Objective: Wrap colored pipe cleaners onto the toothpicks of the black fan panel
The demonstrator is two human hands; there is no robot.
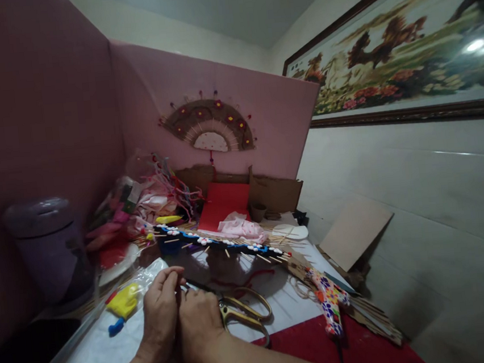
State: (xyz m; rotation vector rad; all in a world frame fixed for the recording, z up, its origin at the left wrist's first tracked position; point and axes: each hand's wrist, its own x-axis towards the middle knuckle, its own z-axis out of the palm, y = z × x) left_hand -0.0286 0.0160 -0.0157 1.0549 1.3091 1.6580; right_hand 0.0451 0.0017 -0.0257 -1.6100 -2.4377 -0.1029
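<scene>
My left hand (161,310) and my right hand (200,321) are close together, low in the middle of the head view. Both have curled fingers, the left ones pinched at the top; whatever lies between them is hidden. Gold-handled scissors (246,312) lie just right of my right hand, with blades partly hidden behind it. To the left of my left hand, yellow modelling clay (127,300) and a blue clay piece (116,327) rest on clear plastic. Beyond my hands stretches a black curved strip (220,245) with white flowers, blue lines and thin sticks poking out.
A floral-patterned glue gun (331,298) lies at right, its cord running forward. A lidded purple container (52,251) stands at left. Bagged materials (153,196), a red card (224,203) and cardboard (277,188) are at the back. A decorated fan (210,119) hangs on the pink panel.
</scene>
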